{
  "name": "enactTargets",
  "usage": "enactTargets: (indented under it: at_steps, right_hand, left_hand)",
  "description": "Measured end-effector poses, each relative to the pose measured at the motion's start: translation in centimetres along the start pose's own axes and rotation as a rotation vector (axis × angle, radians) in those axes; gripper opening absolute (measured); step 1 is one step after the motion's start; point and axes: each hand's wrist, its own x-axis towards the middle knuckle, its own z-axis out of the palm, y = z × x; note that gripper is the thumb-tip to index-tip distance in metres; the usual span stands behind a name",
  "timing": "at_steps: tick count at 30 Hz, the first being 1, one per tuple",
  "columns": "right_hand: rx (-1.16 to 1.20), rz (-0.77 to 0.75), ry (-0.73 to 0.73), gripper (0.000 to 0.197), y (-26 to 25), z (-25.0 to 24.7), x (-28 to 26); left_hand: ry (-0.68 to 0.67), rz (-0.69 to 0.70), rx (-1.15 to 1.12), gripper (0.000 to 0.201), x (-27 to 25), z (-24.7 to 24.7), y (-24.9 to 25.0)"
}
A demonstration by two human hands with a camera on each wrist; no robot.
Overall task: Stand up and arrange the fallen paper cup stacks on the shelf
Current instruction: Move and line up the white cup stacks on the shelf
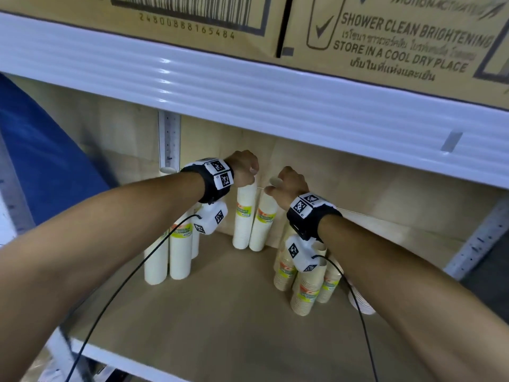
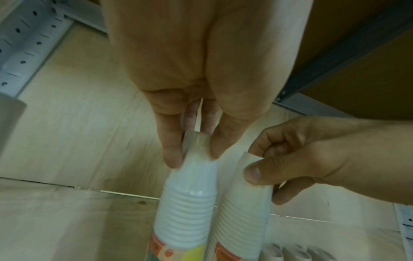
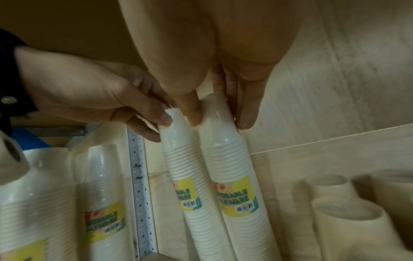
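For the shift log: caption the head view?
Left hand and right hand each pinch an upright cup stack's top.

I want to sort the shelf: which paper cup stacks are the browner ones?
The shorter kraft-brown stacks at the shelf's right, under the right wrist. The white stacks at the back and the left are taller and paler.

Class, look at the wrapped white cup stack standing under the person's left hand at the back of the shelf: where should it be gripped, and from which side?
Grip the white cup stack at its narrow top end, coming from above, as the left hand does now. The stack stands upright and tapers upward, and a second stack touches its right side, held at the top by the right hand.
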Motion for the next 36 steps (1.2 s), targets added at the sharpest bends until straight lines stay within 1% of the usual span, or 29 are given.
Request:
enactTargets:
  at_steps: [8,15,17,20,23,27,33,36]
  right_hand:
    - [0.024,0.039,-0.009,0.044,0.1,0.9,2.0]
    - [0.036,0.052,-0.009,0.053,0.0,1.6,3.1]
    - [0.024,0.052,-0.001,0.053,0.0,1.7,3.2]
    - [0.0,0.057,0.0,0.05,0.0,1.8,3.3]
    - [-0.015,0.051,0.001,0.047,-0.1,1.9,3.3]
    - [-0.039,0.047,0.004,0.049,-0.4,1.8,3.1]
    - [-0.068,0.04,0.025,0.056,-0.6,1.3,2.5]
    - [-0.075,0.037,0.036,0.058,-0.6,0.7,2.2]
  left_hand:
    - [0.015,0.033,-0.028,0.038,1.6,0.6,-0.6]
    - [0.007,0.006,-0.066,0.036,2.3,1.5,-1.1]
    - [0.01,-0.002,-0.089,0.041,2.5,1.5,-1.1]
    - [0.006,-0.023,-0.136,0.055,2.5,1.6,-1.2]
    - [0.01,-0.041,-0.169,0.063,2.5,1.6,-1.2]
    - [0.03,-0.022,-0.139,0.064,2.3,1.3,-1.2]
    - [0.016,-0.016,-0.096,0.063,2.1,0.7,-1.4]
    - [0.022,-0.028,-0.115,0.063,1.9,0.1,-1.6]
